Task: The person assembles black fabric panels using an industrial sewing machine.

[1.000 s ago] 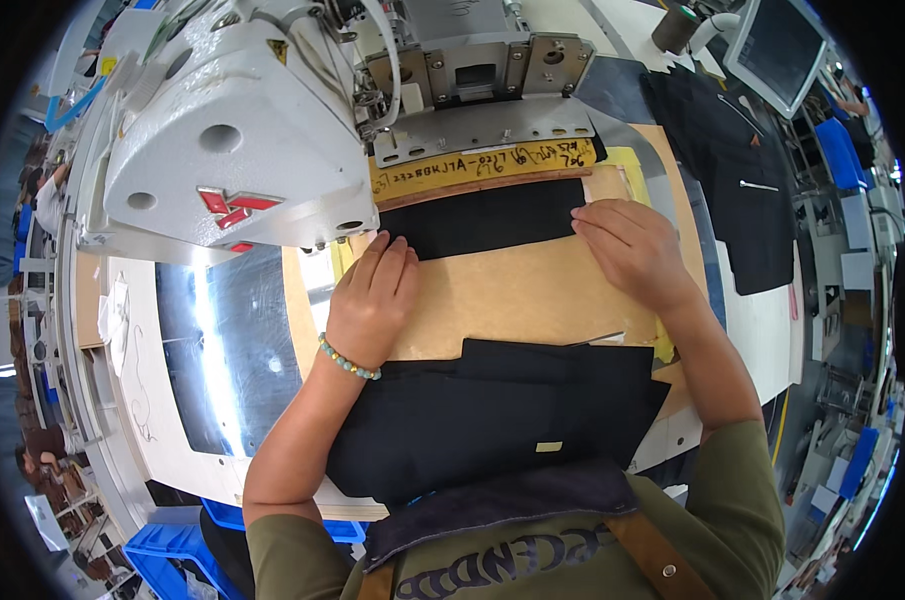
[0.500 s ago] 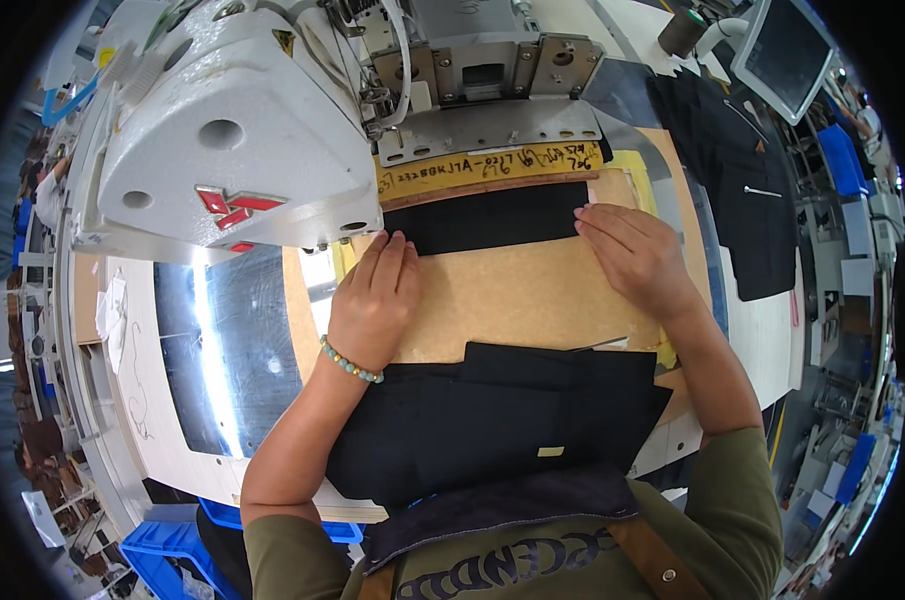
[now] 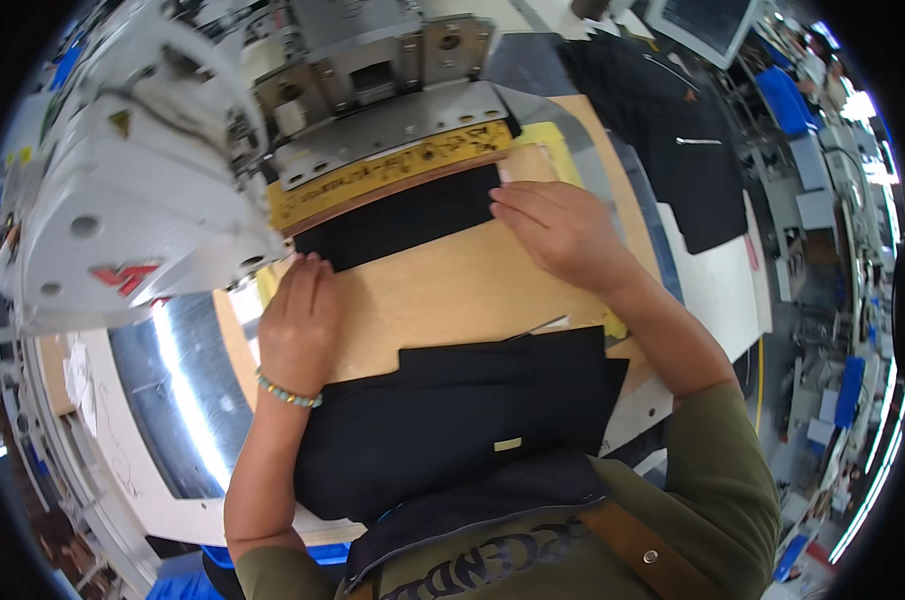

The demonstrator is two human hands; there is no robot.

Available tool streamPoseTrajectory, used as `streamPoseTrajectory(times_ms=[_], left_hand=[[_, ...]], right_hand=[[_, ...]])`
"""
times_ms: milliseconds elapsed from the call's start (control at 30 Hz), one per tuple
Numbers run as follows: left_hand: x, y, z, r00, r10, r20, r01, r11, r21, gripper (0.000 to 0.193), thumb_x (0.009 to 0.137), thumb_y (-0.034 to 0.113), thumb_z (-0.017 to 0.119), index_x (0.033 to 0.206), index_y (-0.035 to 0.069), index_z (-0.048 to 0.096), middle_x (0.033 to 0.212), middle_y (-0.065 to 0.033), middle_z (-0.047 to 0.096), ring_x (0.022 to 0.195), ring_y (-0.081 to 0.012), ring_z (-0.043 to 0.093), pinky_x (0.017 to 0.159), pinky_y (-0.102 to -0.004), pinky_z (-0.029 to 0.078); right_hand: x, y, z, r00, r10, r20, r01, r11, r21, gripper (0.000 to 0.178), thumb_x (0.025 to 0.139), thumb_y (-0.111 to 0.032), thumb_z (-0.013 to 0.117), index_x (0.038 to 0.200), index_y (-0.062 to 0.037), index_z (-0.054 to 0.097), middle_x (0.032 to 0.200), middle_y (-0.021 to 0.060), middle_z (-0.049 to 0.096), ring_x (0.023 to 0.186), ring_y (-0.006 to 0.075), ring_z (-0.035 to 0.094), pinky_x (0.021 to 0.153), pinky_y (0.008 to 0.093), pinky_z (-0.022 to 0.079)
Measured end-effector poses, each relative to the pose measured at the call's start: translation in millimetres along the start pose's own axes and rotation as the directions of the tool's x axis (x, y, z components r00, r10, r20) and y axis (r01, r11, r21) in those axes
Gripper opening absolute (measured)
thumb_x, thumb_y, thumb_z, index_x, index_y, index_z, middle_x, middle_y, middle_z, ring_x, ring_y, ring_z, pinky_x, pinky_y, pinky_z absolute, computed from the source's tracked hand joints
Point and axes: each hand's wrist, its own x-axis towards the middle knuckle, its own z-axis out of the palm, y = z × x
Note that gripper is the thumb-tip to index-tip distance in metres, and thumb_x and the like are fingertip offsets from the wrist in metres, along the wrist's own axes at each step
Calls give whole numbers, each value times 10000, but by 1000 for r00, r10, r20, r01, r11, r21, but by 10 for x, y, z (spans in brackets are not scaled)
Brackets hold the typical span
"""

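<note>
A black fabric strip [image 3: 404, 218] lies on a tan board [image 3: 427, 305], along a yellow bar [image 3: 387, 172] with handwriting on it. At the strip's left end is my left hand [image 3: 300, 325], fingertips drawn together on the near corner. My right hand [image 3: 562, 230] pinches the right end between thumb and fingers. Both hands rest low over the board, with the strip stretched flat between them. Nearer to me, several black fabric pieces [image 3: 452, 405] are stacked across the front of the board, with a small pale label [image 3: 508, 445] on top.
The white sewing machine head [image 3: 122, 230] stands close beyond my left hand. A metal clamp plate [image 3: 397, 125] spans the far side of the yellow bar. More black fabric pieces [image 3: 707, 185] with metal tools on them lie at the right, below a screen [image 3: 707, 25].
My view has turned and shifted, so the machine and board sit further left and tilted. Both hands stay at the ends of the fabric strip, which keeps its place against the bar.
</note>
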Motion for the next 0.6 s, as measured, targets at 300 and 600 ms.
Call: streamPoseTrajectory(times_ms=[300,600], left_hand=[[-10,-5,17,1000,6,30,-8,998,67,241,854,-26,708,1093,-55,725,1169,-172,733,1106,-339,754,922,-400,657],[-6,-1,6,999,-35,28,33,997,67,252,878,-49,694,1119,-30,767,1184,-148,750,1102,-317,759,925,-389,643]], right_hand=[[-14,-42,17,999,34,-21,-36,998,-60,170,861,-76,763,1023,-27,786,1145,84,798,1066,241,772,873,365,623],[-24,-30,69,999,50,-12,-51,996,-67,193,863,-88,721,1042,-28,760,1175,94,783,1121,237,748,882,355,605]])
